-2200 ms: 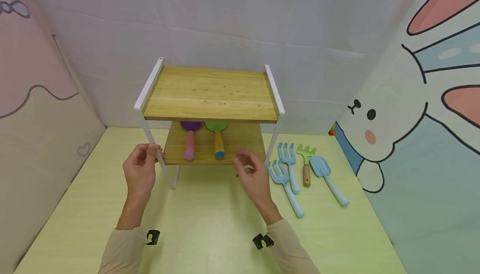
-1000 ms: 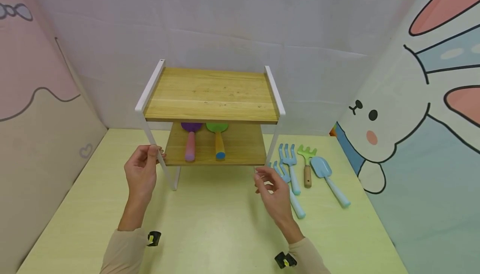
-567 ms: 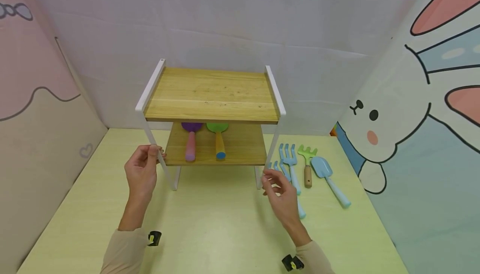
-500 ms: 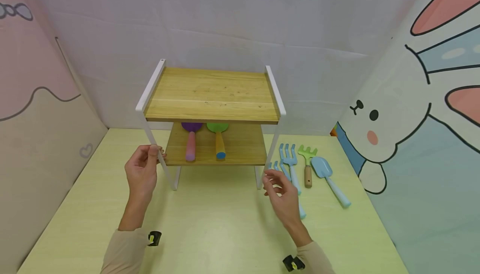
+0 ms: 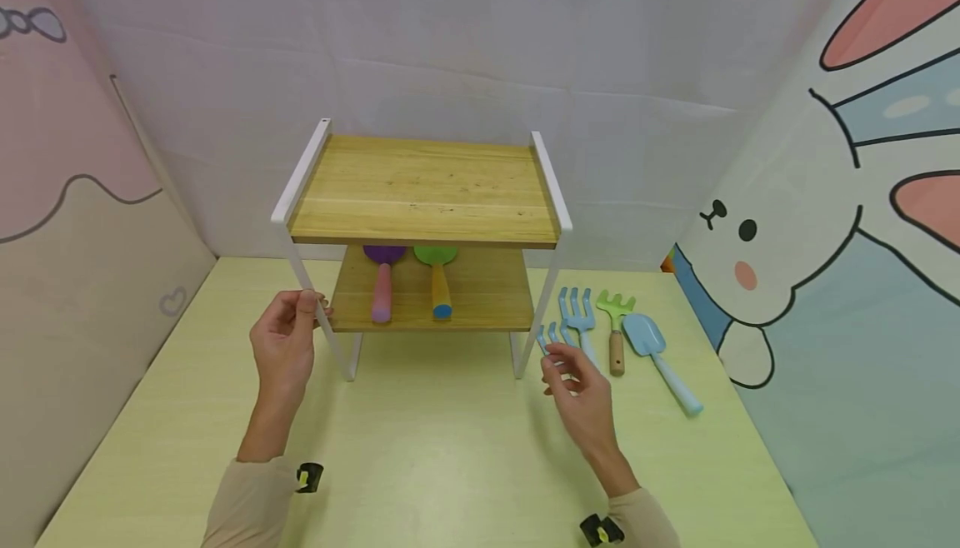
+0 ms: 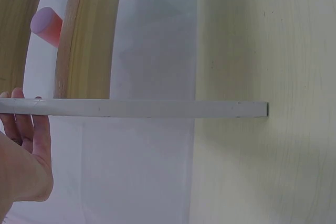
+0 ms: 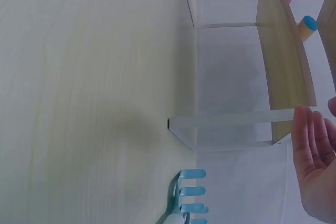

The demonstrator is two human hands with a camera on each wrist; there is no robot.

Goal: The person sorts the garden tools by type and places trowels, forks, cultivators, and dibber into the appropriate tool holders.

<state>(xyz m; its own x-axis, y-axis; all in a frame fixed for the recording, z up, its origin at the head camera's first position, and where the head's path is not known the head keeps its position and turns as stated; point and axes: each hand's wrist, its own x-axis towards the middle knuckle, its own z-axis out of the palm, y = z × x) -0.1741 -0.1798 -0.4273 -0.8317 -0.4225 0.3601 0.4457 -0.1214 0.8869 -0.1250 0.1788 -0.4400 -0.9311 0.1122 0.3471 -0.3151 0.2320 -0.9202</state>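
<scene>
My left hand [image 5: 283, 352] pinches the left front leg of a two-tier wooden shelf [image 5: 427, 190] with a white frame. In the left wrist view, fingers [image 6: 41, 135] wrap behind that white leg [image 6: 157, 108]. My right hand [image 5: 581, 398] hovers just right of the right front leg [image 5: 543, 302], holding nothing, its fingers loosely bent. It partly hides a light blue hand fork [image 5: 553, 335]. On the lower tier lie a purple scoop with a pink handle [image 5: 382, 291] and a green scoop with an orange handle [image 5: 440, 288]; the upper board covers their far ends.
Right of the shelf on the pale table [image 5: 420, 456] lie another blue hand fork [image 5: 577, 315], a green rake with a wooden handle [image 5: 616, 331] and a light blue trowel [image 5: 660, 361]. Printed cloth walls enclose the table's back and sides.
My right hand has moved right, from in front of the lower tier, past the right front leg, to over the nearer blue fork. My left hand keeps its hold; the shelf stays put.
</scene>
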